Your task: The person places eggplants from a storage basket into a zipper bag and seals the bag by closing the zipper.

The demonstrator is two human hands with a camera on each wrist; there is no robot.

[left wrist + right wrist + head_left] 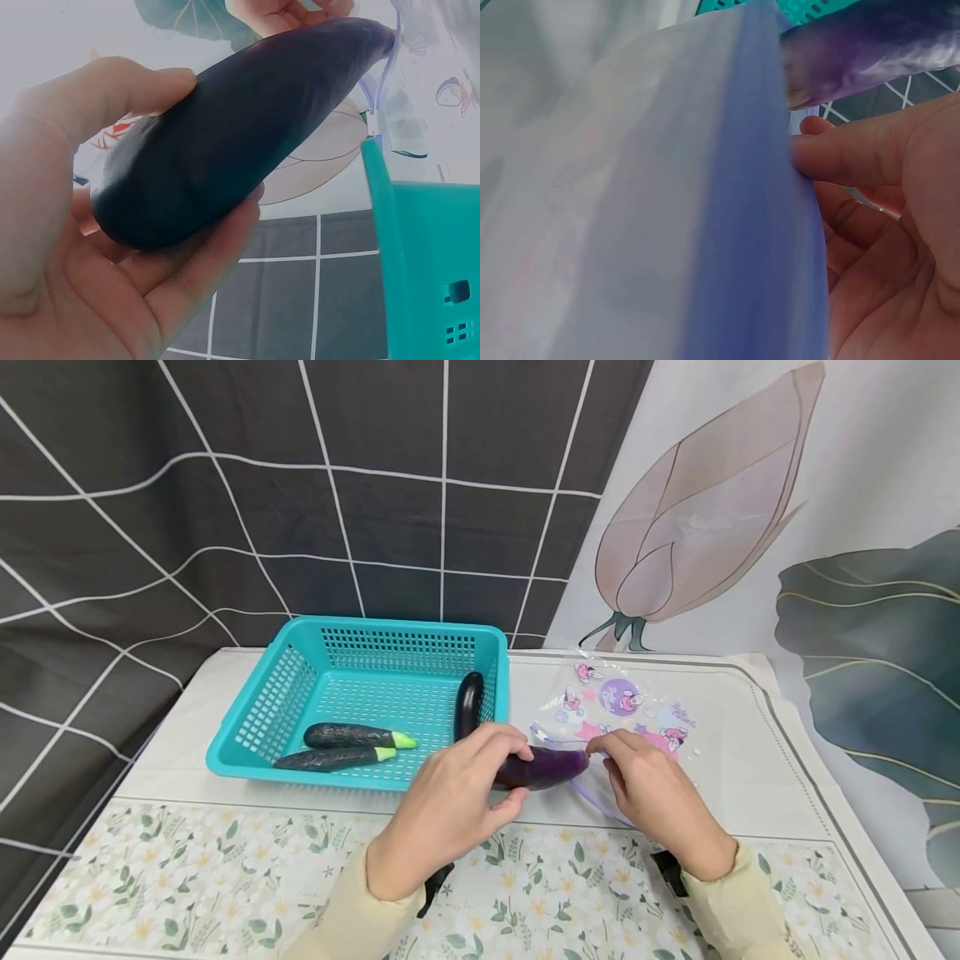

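Note:
My left hand [457, 793] grips a purple eggplant [551, 767] by its thick end, thumb on one side and fingers on the other. Its narrow end points right, at the mouth of a clear zip bag [618, 697] printed with pink and purple cartoon figures. With thumb and fingers, my right hand [652, 781] pinches the bag's lilac zip edge [757, 187], close by the eggplant's tip. In the left wrist view, the eggplant [217, 142] lies across the palm. Part of the bag's opening is hidden behind the right hand and the eggplant.
Left of the hands stands a turquoise basket [225, 760]. Inside are another dark eggplant [469, 702] along its right side and two dark, long vegetables [352, 737] with light green ends. A floral mat [225, 877] covers the table's front; a dark grid curtain [390, 518] hangs behind.

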